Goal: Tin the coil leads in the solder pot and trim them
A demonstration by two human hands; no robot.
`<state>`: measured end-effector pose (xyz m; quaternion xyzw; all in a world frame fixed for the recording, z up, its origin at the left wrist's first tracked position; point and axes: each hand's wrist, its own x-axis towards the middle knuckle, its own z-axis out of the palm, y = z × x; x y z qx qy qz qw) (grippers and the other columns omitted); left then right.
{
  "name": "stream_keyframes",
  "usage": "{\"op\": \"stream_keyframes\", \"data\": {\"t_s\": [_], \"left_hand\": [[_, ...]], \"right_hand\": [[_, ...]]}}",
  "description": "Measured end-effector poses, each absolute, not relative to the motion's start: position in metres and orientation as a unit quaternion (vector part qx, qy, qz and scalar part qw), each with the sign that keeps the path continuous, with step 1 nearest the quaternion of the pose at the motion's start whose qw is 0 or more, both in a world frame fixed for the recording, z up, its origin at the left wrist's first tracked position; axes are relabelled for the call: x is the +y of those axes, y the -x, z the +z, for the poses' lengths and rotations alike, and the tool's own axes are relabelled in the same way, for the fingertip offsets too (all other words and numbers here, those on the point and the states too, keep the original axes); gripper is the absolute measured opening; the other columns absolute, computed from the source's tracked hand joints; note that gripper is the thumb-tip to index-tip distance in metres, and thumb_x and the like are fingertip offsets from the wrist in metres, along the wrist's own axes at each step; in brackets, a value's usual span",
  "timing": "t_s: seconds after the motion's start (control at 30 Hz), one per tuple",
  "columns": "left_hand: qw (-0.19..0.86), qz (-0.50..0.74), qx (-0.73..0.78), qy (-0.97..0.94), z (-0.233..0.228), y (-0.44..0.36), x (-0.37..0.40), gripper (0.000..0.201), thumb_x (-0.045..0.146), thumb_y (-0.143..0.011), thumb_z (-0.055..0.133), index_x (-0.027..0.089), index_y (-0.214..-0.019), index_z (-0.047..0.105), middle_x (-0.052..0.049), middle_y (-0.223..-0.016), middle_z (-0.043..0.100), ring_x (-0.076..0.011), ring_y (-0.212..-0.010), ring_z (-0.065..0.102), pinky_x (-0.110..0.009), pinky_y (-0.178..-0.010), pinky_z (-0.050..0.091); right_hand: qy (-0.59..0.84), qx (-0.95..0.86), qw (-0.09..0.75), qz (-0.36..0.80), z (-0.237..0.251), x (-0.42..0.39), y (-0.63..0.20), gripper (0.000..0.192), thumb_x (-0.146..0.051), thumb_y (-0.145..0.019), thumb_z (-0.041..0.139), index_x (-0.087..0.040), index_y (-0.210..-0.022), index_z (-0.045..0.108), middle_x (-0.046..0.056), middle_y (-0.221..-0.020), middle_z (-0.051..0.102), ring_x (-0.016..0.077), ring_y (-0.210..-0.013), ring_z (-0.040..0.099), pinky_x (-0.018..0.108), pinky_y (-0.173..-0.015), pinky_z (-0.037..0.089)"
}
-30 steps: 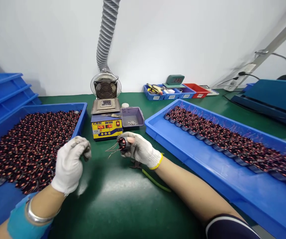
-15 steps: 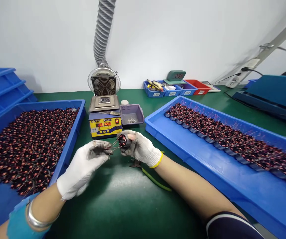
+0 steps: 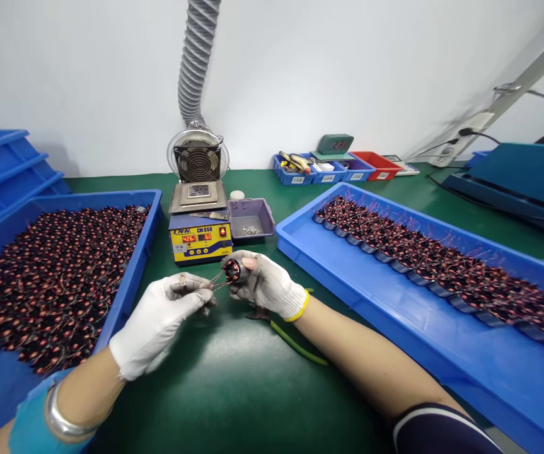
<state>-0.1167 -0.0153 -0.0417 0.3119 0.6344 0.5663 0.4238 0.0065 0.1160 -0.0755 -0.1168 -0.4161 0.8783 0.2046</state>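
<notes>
A small round motor stator (image 3: 233,270), black with copper windings, is held in my gloved right hand (image 3: 266,284), its wound face turned to the left. Thin wire leads (image 3: 218,281) run from it to my gloved left hand (image 3: 170,315), whose thumb and fingertips pinch their ends. Both hands are close together above the green table. Under my right hand lies a pair of cutters with green handles (image 3: 295,343), partly hidden by the hand. Just behind the hands stands a yellow and blue solder pot (image 3: 200,241) with lit red digits.
Many wound stators fill a blue tray (image 3: 156,214) on the left. Another blue tray (image 3: 328,265) on the right holds rows of them. A purple bin (image 3: 265,217) with metal bits stands beside the solder pot. Small tool bins (image 3: 295,179) line the back under a ribbed duct (image 3: 198,60).
My left thumb and fingertips have closed together on the wire leads, drawing them nearer to one another. The right hand still holds the stator, turned slightly.
</notes>
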Motion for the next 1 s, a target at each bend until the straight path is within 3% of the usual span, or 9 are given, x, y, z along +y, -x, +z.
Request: {"op": "stream_keyframes", "data": {"t_s": [0.33, 0.5, 0.6, 0.7, 0.83, 1.0], "left_hand": [[0.413, 0.571, 0.613, -0.358, -0.044, 0.134, -0.018, 0.009, 0.021, -0.066, 0.072, 0.016, -0.067, 0.064, 0.002, -0.061, 0.06, -0.0101, -0.056, 0.055, -0.021, -0.054, 0.046], [0.399, 0.634, 0.563, -0.35, -0.046, 0.145, -0.023, 0.011, 0.022, -0.064, 0.071, 0.017, -0.063, 0.061, 0.003, -0.063, 0.058, -0.0101, -0.054, 0.052, -0.021, -0.049, 0.042], [0.364, 0.638, 0.576, -0.359, -0.047, 0.141, -0.021, 0.014, 0.03, -0.07, 0.067, 0.017, -0.074, 0.065, 0.0, -0.07, 0.063, -0.0131, -0.063, 0.058, -0.023, -0.055, 0.045], [0.405, 0.577, 0.607, -0.367, -0.046, 0.127, -0.017, 0.028, 0.041, -0.076, 0.063, 0.015, -0.087, 0.064, -0.003, -0.078, 0.066, -0.0146, -0.067, 0.059, -0.025, -0.058, 0.046], [0.429, 0.511, 0.654, -0.356, -0.042, 0.112, -0.014, 0.031, 0.043, -0.075, 0.063, 0.014, -0.064, 0.058, 0.0, -0.058, 0.059, -0.0102, -0.053, 0.052, -0.023, -0.051, 0.041], [0.465, 0.476, 0.648, -0.369, -0.046, 0.117, -0.015, 0.027, 0.039, -0.074, 0.064, 0.015, -0.062, 0.056, 0.002, -0.053, 0.056, -0.0101, -0.051, 0.049, -0.022, -0.05, 0.038]], "right_hand": [[0.136, -0.452, 0.182, 0.863, -0.076, 0.119, -0.01, 0.024, -0.034, -0.068, 0.061, -0.015, -0.083, 0.059, -0.002, -0.062, 0.054, 0.0093, -0.049, 0.049, 0.022, -0.045, 0.044], [0.158, -0.45, 0.205, 0.855, -0.076, 0.123, -0.009, 0.021, -0.034, -0.07, 0.059, -0.017, -0.083, 0.057, -0.001, -0.064, 0.054, 0.0098, -0.053, 0.049, 0.02, -0.046, 0.043], [0.147, -0.444, 0.212, 0.858, -0.075, 0.123, -0.009, 0.024, -0.034, -0.067, 0.061, -0.016, -0.083, 0.058, -0.001, -0.063, 0.054, 0.0096, -0.051, 0.049, 0.02, -0.044, 0.042], [0.144, -0.448, 0.214, 0.856, -0.074, 0.12, -0.008, 0.026, -0.034, -0.064, 0.063, -0.015, -0.082, 0.058, -0.002, -0.061, 0.054, 0.009, -0.049, 0.048, 0.02, -0.042, 0.041], [0.162, -0.472, 0.227, 0.836, -0.075, 0.117, -0.006, 0.028, -0.033, -0.063, 0.065, -0.015, -0.082, 0.058, -0.002, -0.06, 0.054, 0.0085, -0.048, 0.049, 0.02, -0.043, 0.043], [0.187, -0.464, 0.309, 0.809, -0.071, 0.127, -0.007, 0.03, -0.038, -0.062, 0.066, -0.016, -0.082, 0.06, -0.002, -0.061, 0.055, 0.0077, -0.045, 0.047, 0.019, -0.039, 0.041]]}}
